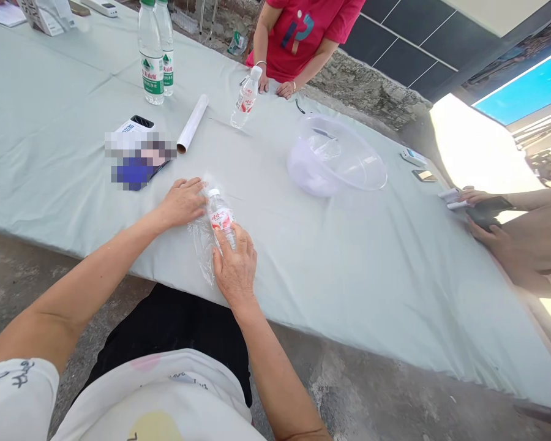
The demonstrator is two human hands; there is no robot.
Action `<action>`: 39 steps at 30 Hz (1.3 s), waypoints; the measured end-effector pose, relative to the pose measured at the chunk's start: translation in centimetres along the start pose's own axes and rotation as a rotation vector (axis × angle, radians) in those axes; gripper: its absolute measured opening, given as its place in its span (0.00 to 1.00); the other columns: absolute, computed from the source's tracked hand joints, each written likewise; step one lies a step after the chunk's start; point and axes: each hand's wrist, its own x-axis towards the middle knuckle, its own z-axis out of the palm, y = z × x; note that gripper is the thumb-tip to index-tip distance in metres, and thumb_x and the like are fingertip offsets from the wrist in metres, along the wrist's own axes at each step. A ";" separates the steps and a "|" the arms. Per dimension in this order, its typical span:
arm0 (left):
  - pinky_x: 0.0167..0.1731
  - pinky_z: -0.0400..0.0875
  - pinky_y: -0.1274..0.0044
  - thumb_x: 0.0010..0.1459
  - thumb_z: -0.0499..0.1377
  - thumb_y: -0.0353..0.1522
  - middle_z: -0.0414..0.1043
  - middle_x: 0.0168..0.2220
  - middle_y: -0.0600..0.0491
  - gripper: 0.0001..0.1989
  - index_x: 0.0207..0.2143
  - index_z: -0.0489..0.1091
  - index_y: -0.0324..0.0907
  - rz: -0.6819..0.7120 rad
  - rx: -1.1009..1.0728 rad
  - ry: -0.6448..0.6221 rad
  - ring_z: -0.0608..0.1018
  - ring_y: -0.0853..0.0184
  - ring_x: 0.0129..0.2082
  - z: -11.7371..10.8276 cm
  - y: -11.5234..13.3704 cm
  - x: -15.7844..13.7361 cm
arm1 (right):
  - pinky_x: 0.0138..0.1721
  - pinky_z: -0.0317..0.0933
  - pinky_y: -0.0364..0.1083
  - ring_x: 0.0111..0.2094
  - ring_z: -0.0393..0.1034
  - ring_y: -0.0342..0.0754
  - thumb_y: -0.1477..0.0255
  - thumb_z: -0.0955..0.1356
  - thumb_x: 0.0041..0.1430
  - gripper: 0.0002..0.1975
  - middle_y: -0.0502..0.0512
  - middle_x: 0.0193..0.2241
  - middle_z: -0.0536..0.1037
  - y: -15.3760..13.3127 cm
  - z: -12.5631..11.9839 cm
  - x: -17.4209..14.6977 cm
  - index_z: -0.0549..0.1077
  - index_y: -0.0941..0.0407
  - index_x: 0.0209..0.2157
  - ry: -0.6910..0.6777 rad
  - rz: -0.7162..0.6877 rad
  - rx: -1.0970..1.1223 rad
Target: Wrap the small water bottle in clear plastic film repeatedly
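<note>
A small clear water bottle (221, 215) with a white cap and a red-and-white label lies on its side on the cloth-covered table, its cap pointing away from me. My right hand (237, 263) grips its lower end, thumb on the left side and fingers over the top. Thin clear plastic film (202, 248) is spread crumpled under and to the left of the bottle. My left hand (183, 201) rests flat beside the bottle's cap end, fingers stretched out onto the film's edge.
Beyond my hands are a film roll (193, 124), another small bottle (247, 98), and two taller bottles (151, 64). A translucent basin (314, 165) stands to the right. A partly blurred packet (138, 159) lies left. One person in red (303, 37) stands opposite; another person's hands (482, 214) are at right.
</note>
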 end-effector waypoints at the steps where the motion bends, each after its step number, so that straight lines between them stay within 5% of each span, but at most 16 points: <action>1: 0.61 0.59 0.58 0.60 0.54 0.30 0.71 0.59 0.40 0.13 0.40 0.79 0.41 -0.089 -0.022 0.090 0.69 0.51 0.63 -0.7 -0.2 -0.2 | 0.55 0.62 0.57 0.61 0.61 0.60 0.72 0.64 0.66 0.19 0.62 0.61 0.67 -0.3 0.0 -0.1 0.73 0.50 0.57 -0.009 -0.013 -0.009; 4: 0.55 0.66 0.63 0.60 0.49 0.28 0.77 0.50 0.42 0.16 0.41 0.76 0.41 -0.342 -0.075 0.354 0.75 0.54 0.54 -3.3 -0.2 -1.2 | 0.54 0.60 0.58 0.63 0.58 0.62 0.69 0.65 0.66 0.14 0.61 0.63 0.67 -1.3 -0.1 -0.6 0.75 0.50 0.52 -0.030 -0.070 -0.013; 6: 0.51 0.68 0.65 0.61 0.50 0.30 0.78 0.45 0.45 0.14 0.40 0.75 0.44 -0.437 -0.132 0.420 0.77 0.56 0.48 -4.9 0.7 -2.7 | 0.54 0.58 0.60 0.65 0.55 0.64 0.66 0.66 0.66 0.14 0.62 0.64 0.66 -2.0 -0.4 -1.0 0.75 0.51 0.51 -0.048 -0.083 0.002; 9: 0.42 0.71 0.70 0.61 0.53 0.37 0.78 0.34 0.51 0.10 0.36 0.73 0.45 -0.580 -0.325 0.313 0.79 0.61 0.36 -5.8 3.3 -5.5 | 0.54 0.55 0.62 0.67 0.52 0.67 0.63 0.67 0.66 0.14 0.64 0.65 0.64 -3.1 -1.1 -1.3 0.75 0.51 0.50 -0.072 -0.074 0.057; 12: 0.34 0.72 0.72 0.61 0.55 0.43 0.77 0.32 0.53 0.14 0.42 0.72 0.45 -0.665 -0.499 0.145 0.79 0.63 0.32 -4.7 5.7 -8.0 | 0.56 0.53 0.63 0.68 0.52 0.68 0.62 0.66 0.67 0.13 0.63 0.61 0.70 -4.2 -1.9 -1.5 0.76 0.53 0.47 -0.115 -0.146 0.189; 14: 0.34 0.74 0.72 0.61 0.55 0.45 0.78 0.37 0.51 0.21 0.51 0.69 0.45 -0.704 -0.595 0.105 0.80 0.62 0.34 -3.8 6.7 -9.3 | 0.58 0.53 0.61 0.63 0.62 0.63 0.62 0.65 0.68 0.12 0.60 0.53 0.79 -4.9 -2.4 -1.6 0.77 0.53 0.44 -0.195 -0.268 0.368; 18: 0.43 0.76 0.67 0.62 0.55 0.47 0.75 0.52 0.45 0.32 0.65 0.58 0.46 -0.794 -0.716 0.147 0.80 0.57 0.47 -2.5 8.2 -10.9 | 0.56 0.62 0.51 0.39 0.78 0.45 0.60 0.64 0.70 0.16 0.51 0.34 0.84 -4.7 -3.5 -0.4 0.77 0.55 0.35 -0.374 -0.482 0.963; 21: 0.54 0.71 0.59 0.60 0.57 0.48 0.65 0.63 0.40 0.39 0.69 0.50 0.46 -0.792 -0.683 0.178 0.71 0.51 0.61 -1.7 10.0 -11.3 | 0.43 0.70 0.43 0.36 0.79 0.44 0.57 0.60 0.71 0.21 0.52 0.32 0.83 -3.2 -3.2 3.4 0.77 0.55 0.34 -0.307 -0.314 1.326; 24: 0.63 0.60 0.51 0.50 0.67 0.44 0.51 0.70 0.36 0.50 0.70 0.48 0.42 -0.749 -0.535 0.205 0.58 0.43 0.69 -0.3 12.1 -10.7 | 0.53 0.68 0.47 0.48 0.77 0.47 0.55 0.59 0.71 0.22 0.55 0.43 0.83 -1.9 -0.4 9.8 0.79 0.54 0.39 -0.215 -0.179 1.267; 26: 0.66 0.52 0.48 0.45 0.69 0.37 0.48 0.71 0.35 0.50 0.69 0.52 0.41 -0.731 -0.508 0.262 0.54 0.41 0.71 0.8 13.0 -10.3 | 0.64 0.59 0.51 0.56 0.72 0.48 0.57 0.60 0.70 0.21 0.53 0.45 0.83 -1.5 2.2 13.9 0.80 0.53 0.38 -0.351 -0.326 1.150; 29: 0.68 0.48 0.52 0.45 0.67 0.30 0.51 0.71 0.41 0.41 0.64 0.63 0.48 -0.718 -0.698 0.367 0.54 0.44 0.72 1.9 13.4 -10.2 | 0.57 0.65 0.50 0.49 0.76 0.48 0.58 0.60 0.70 0.21 0.53 0.42 0.83 -0.6 5.1 17.3 0.81 0.54 0.37 -0.617 -0.250 1.061; 31: 0.69 0.50 0.57 0.46 0.67 0.28 0.56 0.69 0.46 0.37 0.60 0.67 0.52 -0.744 -0.845 0.465 0.56 0.47 0.71 1.8 13.0 -10.5 | 0.50 0.68 0.48 0.43 0.77 0.47 0.56 0.60 0.69 0.23 0.55 0.40 0.83 0.8 5.9 17.2 0.80 0.56 0.38 -0.664 -0.131 1.143; 35: 0.55 0.70 0.65 0.48 0.68 0.34 0.68 0.61 0.48 0.27 0.53 0.70 0.51 -0.872 -1.237 0.578 0.71 0.52 0.61 0.3 11.1 -9.6 | 0.41 0.69 0.45 0.39 0.76 0.47 0.54 0.63 0.65 0.20 0.57 0.37 0.82 4.7 5.6 14.3 0.77 0.57 0.37 -0.429 0.133 1.386; 39: 0.34 0.76 0.74 0.54 0.66 0.45 0.76 0.44 0.49 0.19 0.42 0.71 0.43 -0.906 -1.692 0.655 0.79 0.60 0.41 -0.5 9.2 -3.8 | 0.33 0.67 0.45 0.31 0.72 0.46 0.57 0.67 0.58 0.14 0.51 0.28 0.76 6.5 3.0 13.0 0.71 0.54 0.36 0.026 0.380 1.474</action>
